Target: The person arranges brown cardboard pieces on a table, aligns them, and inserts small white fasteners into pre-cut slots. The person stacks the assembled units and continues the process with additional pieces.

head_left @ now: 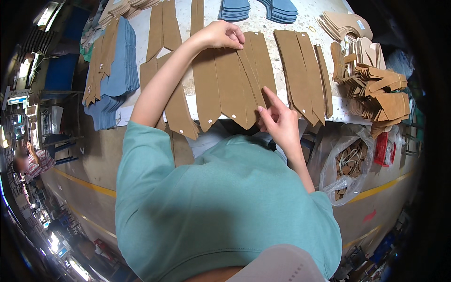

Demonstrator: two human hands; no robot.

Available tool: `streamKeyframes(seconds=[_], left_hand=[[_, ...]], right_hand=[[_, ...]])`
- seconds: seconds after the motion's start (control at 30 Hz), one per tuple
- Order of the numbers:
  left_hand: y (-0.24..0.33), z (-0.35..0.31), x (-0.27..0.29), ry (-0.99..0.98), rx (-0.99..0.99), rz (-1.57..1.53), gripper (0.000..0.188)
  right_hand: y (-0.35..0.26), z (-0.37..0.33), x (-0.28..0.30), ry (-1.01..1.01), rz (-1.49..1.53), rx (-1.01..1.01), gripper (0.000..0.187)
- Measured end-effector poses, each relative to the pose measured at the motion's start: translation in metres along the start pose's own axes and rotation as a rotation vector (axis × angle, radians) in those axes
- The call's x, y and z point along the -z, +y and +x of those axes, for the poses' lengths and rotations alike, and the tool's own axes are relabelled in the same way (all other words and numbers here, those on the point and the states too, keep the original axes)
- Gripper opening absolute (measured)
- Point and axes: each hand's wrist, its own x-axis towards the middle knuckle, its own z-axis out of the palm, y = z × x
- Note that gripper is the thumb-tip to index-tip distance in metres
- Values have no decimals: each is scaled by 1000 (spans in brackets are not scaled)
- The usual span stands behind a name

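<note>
Brown leather-like strips [205,84] with pointed near ends lie side by side across the table in front of me. Small white tags mark several of their ends. My left hand [225,36] reaches over to the far end of the middle group, its fingers pinched at the top of one narrow brown strip [250,75]. That strip slants toward my right hand [280,123]. Close to the strip's near end, the right hand has its index finger stretched out and its thumb apart, with nothing visible between them. Another stack of brown strips [295,70] lies just right of it.
Blue cut pieces [123,61] are stacked at the left, with more blue stacks [235,10] at the far edge. Tan and brown bundles [383,96] crowd the right end. Below hangs a clear plastic bag [347,162] of scraps, beside a red basket [386,149].
</note>
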Motion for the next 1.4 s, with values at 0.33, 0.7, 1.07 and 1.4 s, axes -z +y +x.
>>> streamKeyframes(seconds=[0.33,0.7,1.07,1.4], left_hand=[[1,-4,12,266,111,91,20],[-1,-7,0,132,-70,222,33],[6,-7,-10,141,-105,241,23],[84,-24,-11,-55,-311,-48,18]], right_hand=[[12,-7,11,100,-37,72,52],[10,-6,9,64,18,58,52],[2,-1,16,59,-85,122,42],[-16,46,25,323,229,455,46]])
